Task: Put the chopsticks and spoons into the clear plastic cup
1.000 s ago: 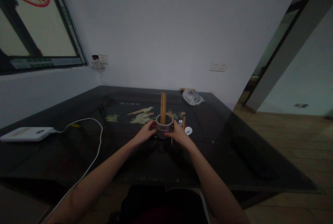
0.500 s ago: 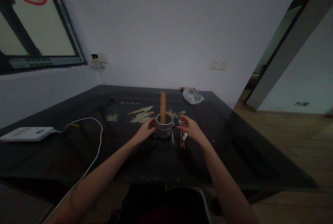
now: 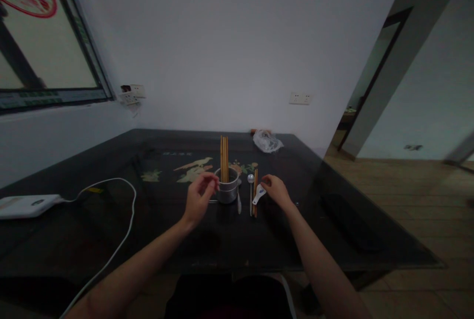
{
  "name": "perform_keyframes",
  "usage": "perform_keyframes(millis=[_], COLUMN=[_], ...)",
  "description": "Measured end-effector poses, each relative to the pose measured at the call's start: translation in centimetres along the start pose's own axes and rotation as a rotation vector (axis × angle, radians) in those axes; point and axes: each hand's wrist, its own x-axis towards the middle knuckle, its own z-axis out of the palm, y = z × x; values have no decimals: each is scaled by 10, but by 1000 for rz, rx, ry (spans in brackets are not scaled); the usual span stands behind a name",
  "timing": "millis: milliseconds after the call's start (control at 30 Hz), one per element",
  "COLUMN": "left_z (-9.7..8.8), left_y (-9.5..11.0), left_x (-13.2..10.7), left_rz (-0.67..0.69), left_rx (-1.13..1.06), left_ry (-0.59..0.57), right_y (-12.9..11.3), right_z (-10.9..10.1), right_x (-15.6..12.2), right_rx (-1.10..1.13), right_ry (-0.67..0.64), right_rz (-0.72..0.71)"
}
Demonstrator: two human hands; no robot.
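A grey metal cup (image 3: 227, 194) stands upright on the dark table, holding several wooden chopsticks (image 3: 224, 158). My left hand (image 3: 200, 195) is beside the cup's left rim, fingers loosely curved and a gap between thumb and forefinger; nothing shows in it. Close to the right of the cup lies a metal spoon (image 3: 239, 203). Further right, a long-handled metal spoon (image 3: 251, 179) lies alongside wooden chopsticks (image 3: 255, 210). A white ceramic spoon (image 3: 258, 194) slants over these chopsticks. The fingertips of my right hand (image 3: 276, 189) are closed at its bowl end.
A crumpled clear plastic bag (image 3: 267, 142) lies at the table's back edge by the wall. On the left is a white power bank (image 3: 29, 206) with a white cable (image 3: 132, 210) trailing toward me. A dark flat object (image 3: 350, 222) rests on the right side.
My left hand has drawn back a little from the cup and its fingers have curled. My right hand has come down to the ceramic spoon. The whole view has shifted slightly.
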Motion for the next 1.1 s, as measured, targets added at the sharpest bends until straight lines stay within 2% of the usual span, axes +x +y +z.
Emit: perform_keyframes(millis=[67,133,233,300,433,633,933,1100], left_z=[19,39,61,67,67,63,61,62], left_y=[11,13,0,-11,-23,-22,-20,-24], left_x=[-11,-19,-28,-33,-39,-35,-31,-32], left_rz=[11,103,309,398,350,294,324,312], left_rx=[-20,89,277,348,372,380,386,379], left_ry=[-156,-348,-565,-641,-638,-635,-753,-779], right_y=[-3,-7,-13,-16,-20,-18,-7,-2], right_z=[4,7,12,15,18,18,15,15], right_x=[-1,-3,-5,-8,-11,-10,-7,-5], right_rx=[-33,-68,-128,-169,-224,-235,-235,-218], right_ry=[-20,-28,-20,-9,-6,-21,-27,-31], right_rz=[-7,-8,-3,-7,-35,-30,-22,-14])
